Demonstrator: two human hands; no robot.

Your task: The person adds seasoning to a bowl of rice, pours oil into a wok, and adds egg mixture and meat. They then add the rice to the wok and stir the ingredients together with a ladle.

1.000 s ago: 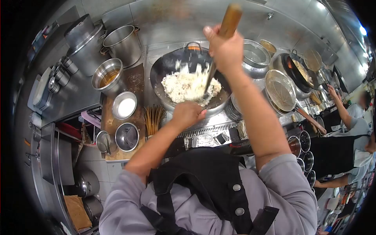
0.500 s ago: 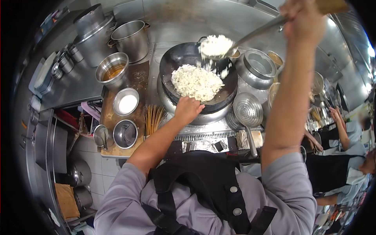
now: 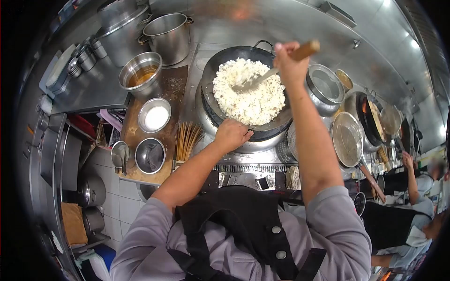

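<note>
A black wok (image 3: 212,70) sits on the burner in front of me, with a wide heap of white rice (image 3: 258,105) in it. My left hand (image 3: 232,135) is closed on the wok's near edge. Above the wok's right side, my right hand (image 3: 291,68) grips the wooden handle of a wok spatula (image 3: 308,50). The spatula's metal end reaches down into the rice, which partly hides the blade.
Left of the wok, a wooden board (image 3: 131,159) carries a bowl of white grains (image 3: 156,117), a bowl with a dark cloth (image 3: 150,155) and a bundle of bamboo sticks (image 3: 187,140). A steel pot (image 3: 167,40) stands behind. Rightward are a strainer (image 3: 348,139) and co-workers (image 3: 398,220).
The spatula has come down from above the wok into the rice, its raised load now gone. My right hand has lowered and moved left. My left hand stays at the wok's edge.
</note>
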